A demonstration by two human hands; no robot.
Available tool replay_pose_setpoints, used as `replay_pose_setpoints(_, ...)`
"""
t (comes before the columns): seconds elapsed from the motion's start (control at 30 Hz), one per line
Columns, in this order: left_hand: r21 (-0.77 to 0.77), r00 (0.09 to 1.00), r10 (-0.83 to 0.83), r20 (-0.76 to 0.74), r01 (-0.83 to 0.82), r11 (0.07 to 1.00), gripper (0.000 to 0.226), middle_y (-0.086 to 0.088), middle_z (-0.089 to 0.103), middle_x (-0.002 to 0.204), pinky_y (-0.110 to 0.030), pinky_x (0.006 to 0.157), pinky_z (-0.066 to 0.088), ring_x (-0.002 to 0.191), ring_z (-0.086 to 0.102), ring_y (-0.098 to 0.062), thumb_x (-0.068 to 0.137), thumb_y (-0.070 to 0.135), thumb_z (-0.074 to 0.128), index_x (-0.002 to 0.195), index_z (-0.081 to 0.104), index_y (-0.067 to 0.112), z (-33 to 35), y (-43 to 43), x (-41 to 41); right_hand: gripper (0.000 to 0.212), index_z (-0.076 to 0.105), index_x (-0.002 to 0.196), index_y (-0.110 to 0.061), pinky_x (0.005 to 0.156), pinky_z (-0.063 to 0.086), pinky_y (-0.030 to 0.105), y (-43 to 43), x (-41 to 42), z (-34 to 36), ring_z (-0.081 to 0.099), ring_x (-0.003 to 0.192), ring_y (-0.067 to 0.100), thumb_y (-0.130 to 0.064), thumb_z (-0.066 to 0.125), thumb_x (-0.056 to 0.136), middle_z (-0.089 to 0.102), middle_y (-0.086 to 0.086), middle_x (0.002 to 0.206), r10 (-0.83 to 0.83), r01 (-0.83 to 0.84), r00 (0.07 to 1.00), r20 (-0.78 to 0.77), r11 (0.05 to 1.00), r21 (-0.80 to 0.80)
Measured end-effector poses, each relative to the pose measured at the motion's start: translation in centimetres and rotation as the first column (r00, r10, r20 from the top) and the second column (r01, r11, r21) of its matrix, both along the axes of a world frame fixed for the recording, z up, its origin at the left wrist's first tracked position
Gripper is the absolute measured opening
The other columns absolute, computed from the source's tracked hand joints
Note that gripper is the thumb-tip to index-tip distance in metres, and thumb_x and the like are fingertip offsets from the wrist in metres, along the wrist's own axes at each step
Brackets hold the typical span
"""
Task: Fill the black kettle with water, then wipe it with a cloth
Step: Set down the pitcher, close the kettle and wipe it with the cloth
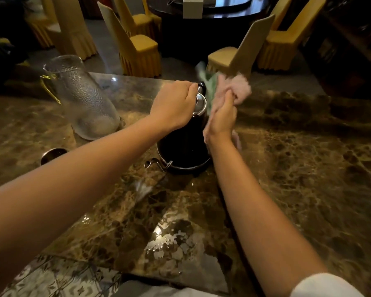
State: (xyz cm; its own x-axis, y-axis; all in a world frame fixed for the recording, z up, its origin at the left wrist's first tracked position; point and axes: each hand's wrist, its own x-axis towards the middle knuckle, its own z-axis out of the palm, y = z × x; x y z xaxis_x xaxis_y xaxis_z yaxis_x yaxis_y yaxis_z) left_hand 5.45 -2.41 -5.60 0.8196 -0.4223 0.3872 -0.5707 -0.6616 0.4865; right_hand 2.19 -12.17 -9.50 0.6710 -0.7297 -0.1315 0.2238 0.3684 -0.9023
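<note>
The black kettle (183,146) stands upright on the brown marble table (298,168), its thin silver spout (156,163) pointing toward me at the lower left. My left hand (174,106) is closed over the kettle's silver lid and handle at the top. Against the kettle's right side, my right hand (222,118) grips a pink and green cloth (238,88), which is blurred by motion. The cloth bunches above my fingers and hangs down past my wrist. Most of the kettle's upper body is hidden behind both hands.
A textured glass pitcher (84,97) with a gold handle stands on the table to the left of the kettle. A small metal cup (53,154) sits near my left forearm. Yellow-covered chairs (137,46) and a dark round table (206,16) lie beyond the far edge.
</note>
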Motion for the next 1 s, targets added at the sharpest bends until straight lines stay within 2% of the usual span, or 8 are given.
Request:
replay_pose_setpoints(0.13,-0.034,0.994,0.105,-0.015,-0.106,0.994,0.046,0.007,0.045,0.058,-0.033,0.056,0.022,0.055,0.043,-0.010,0.101,0.029,0.035,0.055,0.036,0.023,-0.4,-0.4,-0.2,0.044,0.053,0.136,-0.013,0.089,0.040,0.015,3.4,-4.3,-7.4,0.057,0.109,0.005,-0.040,0.043,0.103,0.059,-0.009,0.118,0.058,-0.055,0.992,-0.116,0.998,0.031)
replay_pose_setpoints(0.33,-0.058,0.992,0.087,-0.092,-0.092,0.994,0.043,0.001,0.057,0.068,-0.034,0.059,0.031,0.065,0.052,-0.015,0.101,0.031,0.035,0.062,0.049,0.018,-0.3,-0.3,0.0,0.037,0.046,0.067,-0.034,0.066,0.032,0.027,9.0,-7.9,-8.1,0.040,0.068,0.005,-0.061,0.044,0.092,0.044,-0.013,0.070,0.265,-0.264,0.949,-0.170,0.964,0.031)
replay_pose_setpoints(0.53,-0.060,0.951,0.037,-0.308,-0.058,0.997,0.044,-0.023,0.059,0.125,-0.037,0.094,0.030,0.116,0.051,-0.033,0.106,0.027,0.026,0.114,0.058,-0.001,1.4,0.4,0.0,0.030,0.058,0.121,-0.015,0.095,0.043,0.017,4.2,-4.0,-3.3,0.057,0.103,0.000,-0.032,0.040,0.105,0.060,-0.007,0.106,0.353,-0.329,0.933,0.076,0.917,-0.226)
replay_pose_setpoints(0.7,-0.222,0.901,-0.023,-0.434,-0.083,0.971,0.041,-0.019,0.051,0.134,-0.032,0.099,0.029,0.116,0.044,-0.017,0.107,0.034,0.019,0.128,0.049,0.016,2.3,0.8,-0.6,0.069,0.045,0.146,-0.016,0.099,0.040,0.015,1.2,-0.3,-1.8,0.044,0.136,0.015,-0.062,0.040,0.095,0.053,-0.005,0.131,0.436,-0.468,0.883,-0.173,0.841,-0.271)
replay_pose_setpoints(0.8,-0.086,0.907,0.033,-0.421,-0.076,0.993,0.031,-0.025,0.053,0.131,-0.045,0.103,0.036,0.114,0.050,-0.029,0.106,0.017,0.025,0.116,0.051,0.004,2.0,0.8,-0.3,0.069,0.057,0.133,-0.016,0.102,0.048,0.028,-0.1,-0.7,-4.3,0.061,0.114,0.009,-0.068,0.049,0.088,0.066,-0.009,0.114,0.480,-0.510,0.844,-0.241,0.857,-0.078)
replay_pose_setpoints(0.87,-0.025,0.924,0.080,-0.373,-0.096,0.995,0.030,-0.027,0.055,0.126,-0.048,0.100,0.038,0.117,0.052,-0.038,0.102,0.009,0.032,0.118,0.054,-0.005,1.3,0.8,0.5,0.045,0.057,0.125,-0.011,0.084,0.049,0.008,0.3,-3.2,-6.4,0.065,0.097,0.000,-0.047,0.041,0.103,0.069,-0.011,0.100,0.477,-0.513,0.840,-0.259,0.854,-0.093)
replay_pose_setpoints(0.93,0.005,0.925,0.060,-0.374,-0.063,0.998,0.029,-0.027,0.059,0.118,-0.049,0.096,0.040,0.112,0.054,-0.039,0.099,0.010,0.036,0.112,0.056,-0.007,1.0,0.9,1.4,0.048,0.043,0.145,-0.023,0.103,0.040,0.011,2.6,-6.0,-7.0,0.051,0.126,0.005,-0.046,0.042,0.102,0.056,-0.006,0.133,0.369,-0.419,0.901,-0.230,0.878,-0.232)
replay_pose_setpoints(1.0,-0.036,0.908,-0.008,-0.418,-0.008,0.999,0.036,-0.021,0.062,0.107,-0.047,0.092,0.043,0.100,0.058,-0.033,0.097,0.022,0.034,0.103,0.060,-0.002,1.1,1.2,1.5,0.047,0.036,0.137,-0.066,0.121,0.024,0.036,4.4,-8.3,-6.1,0.027,0.147,0.018,-0.053,0.051,0.094,0.027,-0.003,0.160,0.308,-0.335,0.941,-0.140,0.792,-0.511)
